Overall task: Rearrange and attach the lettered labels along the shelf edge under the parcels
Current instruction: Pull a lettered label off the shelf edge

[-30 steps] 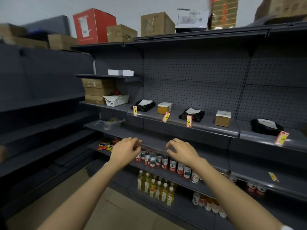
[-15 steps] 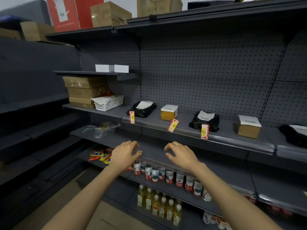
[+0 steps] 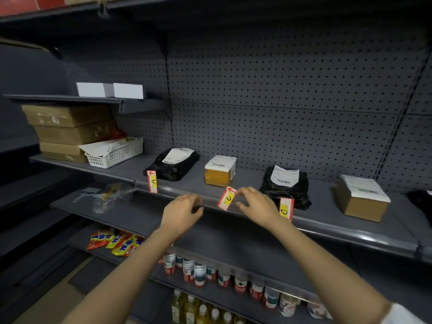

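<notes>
Three red-and-yellow lettered labels hang on the grey shelf edge [image 3: 350,235]: label A [image 3: 153,181] upright at the left, label C [image 3: 227,198] tilted, label D [image 3: 285,209] partly behind my right wrist. Above them sit a black bag parcel [image 3: 174,163], a yellow box [image 3: 219,170], a second black bag [image 3: 284,185] and a brown box [image 3: 361,197]. My right hand [image 3: 257,204] has index finger and thumb spread at label C's right edge, touching its top corner. My left hand [image 3: 181,212] hovers at the shelf edge left of label C, fingers loosely curled, holding nothing.
A white basket [image 3: 114,152] and stacked cardboard boxes [image 3: 70,129] fill the shelf's left end. Two white boxes [image 3: 109,90] rest on a short shelf above. Lower shelves hold a clear plastic bag [image 3: 109,197], snack packs [image 3: 114,242] and several bottles [image 3: 210,274].
I have come closer to the shelf. Both hands rose from the lower shelf level to the labelled edge, and my right hand now reaches label C.
</notes>
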A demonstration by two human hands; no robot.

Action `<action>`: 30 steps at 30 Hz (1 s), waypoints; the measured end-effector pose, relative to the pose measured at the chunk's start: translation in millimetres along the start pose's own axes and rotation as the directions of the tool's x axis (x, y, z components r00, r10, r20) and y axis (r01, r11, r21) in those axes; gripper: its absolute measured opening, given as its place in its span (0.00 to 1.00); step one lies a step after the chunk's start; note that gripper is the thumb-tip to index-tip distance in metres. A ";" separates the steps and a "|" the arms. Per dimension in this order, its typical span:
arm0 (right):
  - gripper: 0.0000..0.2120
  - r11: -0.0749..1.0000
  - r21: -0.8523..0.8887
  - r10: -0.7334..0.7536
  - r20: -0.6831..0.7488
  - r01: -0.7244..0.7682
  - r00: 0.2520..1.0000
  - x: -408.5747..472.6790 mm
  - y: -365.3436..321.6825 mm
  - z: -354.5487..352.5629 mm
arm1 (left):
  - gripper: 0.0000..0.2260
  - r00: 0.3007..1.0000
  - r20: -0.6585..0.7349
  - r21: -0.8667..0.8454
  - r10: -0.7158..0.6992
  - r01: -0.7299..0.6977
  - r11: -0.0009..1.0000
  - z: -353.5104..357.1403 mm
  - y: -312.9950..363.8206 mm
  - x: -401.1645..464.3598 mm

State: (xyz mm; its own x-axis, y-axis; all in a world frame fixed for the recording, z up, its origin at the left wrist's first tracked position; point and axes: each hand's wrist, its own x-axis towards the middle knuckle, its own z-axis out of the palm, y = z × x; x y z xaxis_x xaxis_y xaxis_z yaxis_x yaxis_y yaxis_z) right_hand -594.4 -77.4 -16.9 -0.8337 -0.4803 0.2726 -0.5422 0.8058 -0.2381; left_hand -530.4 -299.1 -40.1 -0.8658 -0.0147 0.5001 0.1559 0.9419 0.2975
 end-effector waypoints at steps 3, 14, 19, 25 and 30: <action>0.16 1.000 -0.023 0.006 -0.004 -0.006 1.000 24.2 5.0 5.2 | 0.08 1.000 0.024 0.027 0.019 -0.020 0.999 9.8 -8.0 21.2; 0.09 0.990 0.035 0.136 -0.057 -0.134 0.989 65.6 -0.3 28.6 | 0.08 0.982 0.109 -0.013 0.151 -0.151 0.989 26.0 -21.3 71.2; 0.05 0.984 0.011 0.176 -0.158 -0.177 0.972 58.0 3.5 19.2 | 0.08 0.953 0.136 -0.063 0.269 -0.263 0.963 35.7 -12.5 79.7; 0.06 0.942 0.051 0.328 -0.348 -0.331 0.878 17.8 33.8 -32.5 | 0.12 0.876 0.221 -0.069 0.429 -0.425 0.903 61.6 29.4 87.8; 0.05 0.900 -0.004 0.406 -0.362 -0.437 0.839 -18.8 59.7 -53.2 | 0.13 0.838 0.239 -0.084 0.491 -0.486 0.870 91.6 67.7 86.4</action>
State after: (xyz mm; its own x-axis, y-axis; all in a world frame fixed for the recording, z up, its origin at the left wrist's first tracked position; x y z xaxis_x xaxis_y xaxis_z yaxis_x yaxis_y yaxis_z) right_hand -605.5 -1.8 13.3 -0.8817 0.0492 0.4692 -0.1230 0.9361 -0.3294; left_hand -638.2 -205.9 -51.2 -0.7622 0.5306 0.3710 0.5965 0.7982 0.0840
